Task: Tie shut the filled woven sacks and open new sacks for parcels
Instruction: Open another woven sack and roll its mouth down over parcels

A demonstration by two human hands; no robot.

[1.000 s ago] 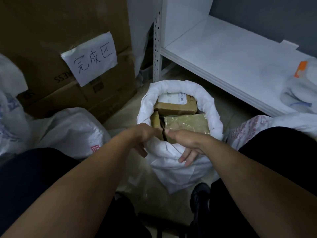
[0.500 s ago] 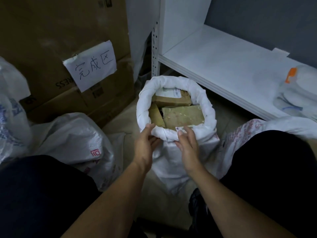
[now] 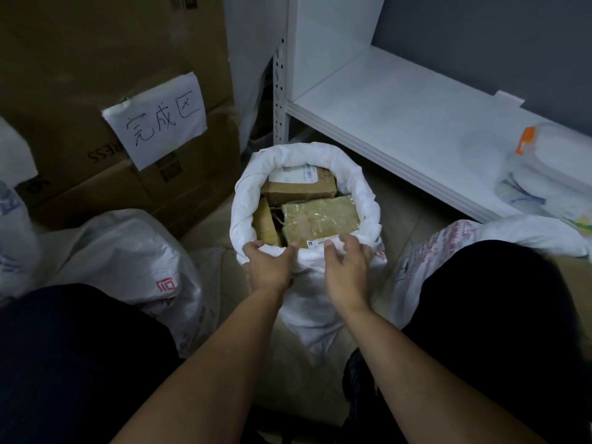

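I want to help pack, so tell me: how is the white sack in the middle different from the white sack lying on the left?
The middle sack stands upright with its mouth open and rim rolled down; the left sack lies slumped on the floor. Parcels show inside the middle sack; the left sack's contents are hidden. The left hand and right hand grip the middle sack's rim; no hand touches the left sack. Both are white.

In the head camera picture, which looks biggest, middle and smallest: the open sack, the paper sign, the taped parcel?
1. open woven sack
2. paper sign
3. taped parcel
The sign is farther from the camera, so this ranks looks only.
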